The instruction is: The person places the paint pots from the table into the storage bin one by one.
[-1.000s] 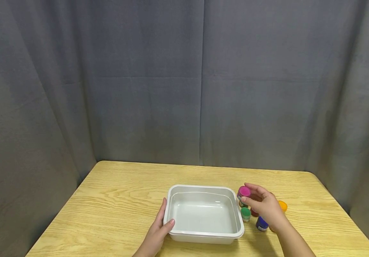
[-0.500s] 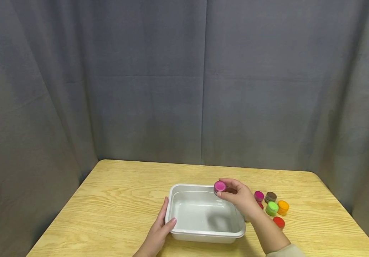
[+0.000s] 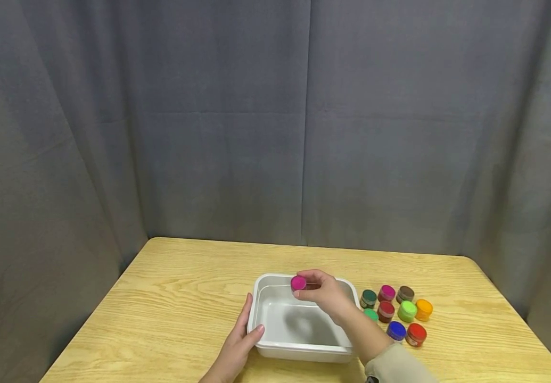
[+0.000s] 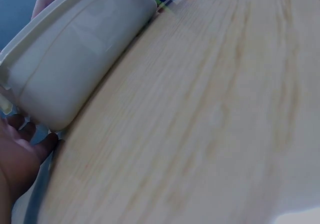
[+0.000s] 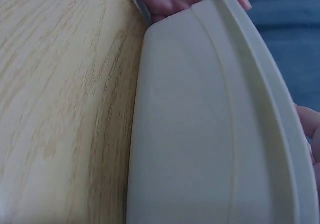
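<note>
One squat round jar (image 3: 298,283) is pinched by right fingers (image 3: 311,274); left fingers (image 3: 244,313) clasp glossy tub (image 3: 304,348).

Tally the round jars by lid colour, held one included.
Magenta-lidded round jars, one in the right hand: 2
Green-lidded round jars, three shades: 3
Red-lidded round jars, two shades: 2
Blue-lidded round jar: 1
Orange-lidded round jar: 1
Brown-lidded round jar: 1
Total: 10
</note>
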The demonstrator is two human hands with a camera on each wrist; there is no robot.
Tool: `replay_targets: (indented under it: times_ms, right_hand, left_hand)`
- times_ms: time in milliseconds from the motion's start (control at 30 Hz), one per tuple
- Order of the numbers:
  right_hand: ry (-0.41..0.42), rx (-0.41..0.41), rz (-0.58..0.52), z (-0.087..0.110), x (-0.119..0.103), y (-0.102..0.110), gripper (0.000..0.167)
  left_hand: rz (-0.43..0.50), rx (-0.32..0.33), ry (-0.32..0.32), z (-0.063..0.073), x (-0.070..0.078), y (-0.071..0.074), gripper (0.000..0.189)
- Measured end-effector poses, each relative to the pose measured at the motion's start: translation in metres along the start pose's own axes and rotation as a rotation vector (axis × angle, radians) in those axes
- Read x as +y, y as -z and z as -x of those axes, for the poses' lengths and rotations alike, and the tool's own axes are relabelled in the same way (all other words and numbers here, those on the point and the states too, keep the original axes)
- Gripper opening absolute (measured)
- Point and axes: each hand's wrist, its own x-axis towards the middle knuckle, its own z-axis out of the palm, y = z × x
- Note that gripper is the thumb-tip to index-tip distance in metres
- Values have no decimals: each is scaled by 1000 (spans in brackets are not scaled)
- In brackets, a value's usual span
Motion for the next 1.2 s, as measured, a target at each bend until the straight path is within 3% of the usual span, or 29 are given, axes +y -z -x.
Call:
replay_targets:
  times_ms: [267, 467, 1200]
  right_hand:
    - [9, -92, -65, -11, 3, -19, 43]
    - [6, -138, -36, -15, 8, -34, 44]
    - [-43, -112, 180, -22, 16, -66, 40]
  left_hand:
    - [-4, -3, 8, 1, -2, -1, 75]
    - [1, -25, -2, 0, -3, 0, 75]
    - [26, -69, -23, -2, -2, 2, 75]
